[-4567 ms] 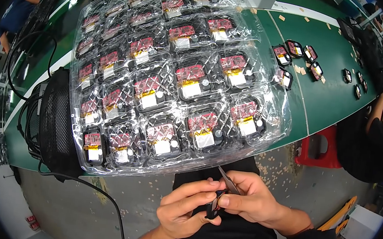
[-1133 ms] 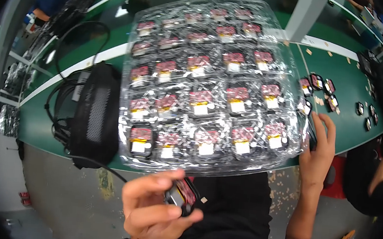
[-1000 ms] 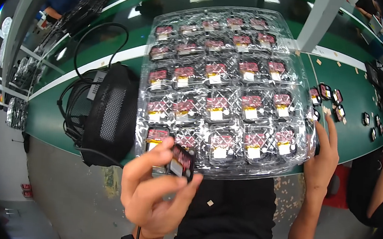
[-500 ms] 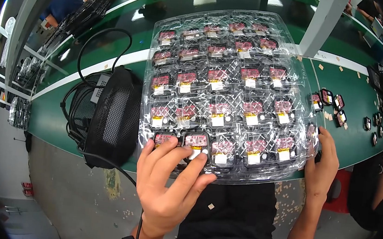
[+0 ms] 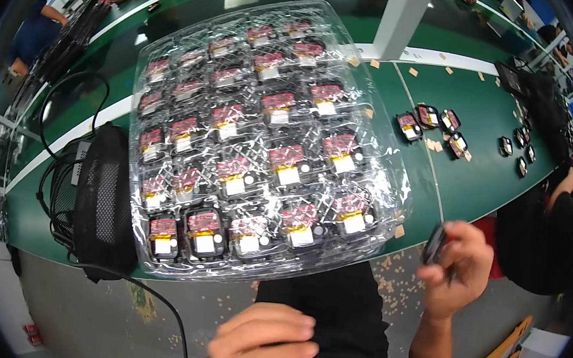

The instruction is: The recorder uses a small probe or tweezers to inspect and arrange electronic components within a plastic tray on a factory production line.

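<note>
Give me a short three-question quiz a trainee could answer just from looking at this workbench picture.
1. True or false: the right hand holds a small dark module off the near right corner of the clear blister tray.
2. What lies on the green table left of the tray? A) a black mesh pouch with cables B) a red bucket C) a laptop
3. Fill in: the left hand is low in the picture, over the person's dark clothing, and holds ____.

Key: 1 true. 2 A, the black mesh pouch. 3 nothing that shows.
</note>
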`<act>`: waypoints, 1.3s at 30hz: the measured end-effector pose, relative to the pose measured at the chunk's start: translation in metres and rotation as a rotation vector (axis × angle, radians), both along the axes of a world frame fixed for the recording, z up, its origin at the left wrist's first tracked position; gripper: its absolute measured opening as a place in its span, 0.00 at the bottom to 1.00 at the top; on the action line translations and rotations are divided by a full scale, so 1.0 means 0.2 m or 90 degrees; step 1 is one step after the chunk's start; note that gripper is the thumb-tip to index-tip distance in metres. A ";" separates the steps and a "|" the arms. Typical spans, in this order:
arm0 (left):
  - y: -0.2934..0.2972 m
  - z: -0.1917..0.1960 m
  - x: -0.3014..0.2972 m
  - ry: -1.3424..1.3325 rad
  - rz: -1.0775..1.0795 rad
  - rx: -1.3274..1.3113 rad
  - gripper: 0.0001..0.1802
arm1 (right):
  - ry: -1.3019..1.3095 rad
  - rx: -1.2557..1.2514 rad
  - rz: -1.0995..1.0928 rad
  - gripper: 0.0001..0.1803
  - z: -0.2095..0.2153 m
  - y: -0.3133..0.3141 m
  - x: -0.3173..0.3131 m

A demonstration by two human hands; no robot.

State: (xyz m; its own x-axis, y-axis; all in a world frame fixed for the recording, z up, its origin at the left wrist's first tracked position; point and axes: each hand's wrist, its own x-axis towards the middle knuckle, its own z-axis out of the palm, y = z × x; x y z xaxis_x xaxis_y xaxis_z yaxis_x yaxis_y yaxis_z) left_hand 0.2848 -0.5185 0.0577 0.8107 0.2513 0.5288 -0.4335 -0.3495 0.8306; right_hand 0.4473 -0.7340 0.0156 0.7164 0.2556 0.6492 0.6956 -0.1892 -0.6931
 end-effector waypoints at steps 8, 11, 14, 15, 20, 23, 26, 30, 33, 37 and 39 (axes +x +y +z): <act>-0.11 -0.33 -0.02 0.418 -0.380 -0.675 0.33 | 0.028 -0.184 0.438 0.10 0.14 0.09 -0.10; -0.11 -0.37 -0.06 0.434 -0.503 -0.784 0.30 | 0.004 -0.235 0.463 0.08 0.17 0.11 -0.11; -0.10 -0.32 -0.06 0.402 -0.505 -0.884 0.28 | 0.004 -0.252 0.483 0.12 0.16 0.10 -0.10; -0.11 -0.31 -0.06 0.380 -0.440 -0.913 0.29 | 0.054 -0.279 0.433 0.15 0.18 0.10 -0.11; -0.13 -0.31 -0.10 0.274 -0.308 -0.861 0.31 | 0.137 -0.262 0.377 0.18 0.11 0.08 -0.11; -0.16 -0.33 -0.11 0.169 -0.200 -0.802 0.32 | 0.065 -0.276 0.338 0.17 0.08 0.09 -0.15; -0.16 -0.33 -0.10 0.150 -0.183 -0.766 0.33 | -0.020 -0.291 0.285 0.17 0.06 0.11 -0.17; -0.17 -0.32 -0.08 0.147 -0.202 -0.766 0.33 | -0.096 -0.287 0.254 0.17 0.05 0.12 -0.18; -0.17 -0.33 -0.08 0.136 -0.226 -0.768 0.33 | -0.084 -0.284 0.276 0.17 0.02 0.12 -0.18; -0.17 -0.34 -0.08 0.148 -0.210 -0.749 0.32 | -0.068 -0.284 0.270 0.17 0.02 0.13 -0.19; -0.16 -0.34 -0.08 0.144 -0.211 -0.746 0.32 | -0.054 -0.280 0.266 0.16 0.02 0.13 -0.20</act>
State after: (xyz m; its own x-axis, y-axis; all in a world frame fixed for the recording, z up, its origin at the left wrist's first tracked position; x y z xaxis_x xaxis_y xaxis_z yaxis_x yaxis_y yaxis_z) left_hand 0.2681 -0.5513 -0.0100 0.9692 0.2436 -0.0364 -0.1655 0.7535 0.6363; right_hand 0.4081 -0.7080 0.0204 0.4478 0.7614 0.4689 0.8221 -0.1443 -0.5508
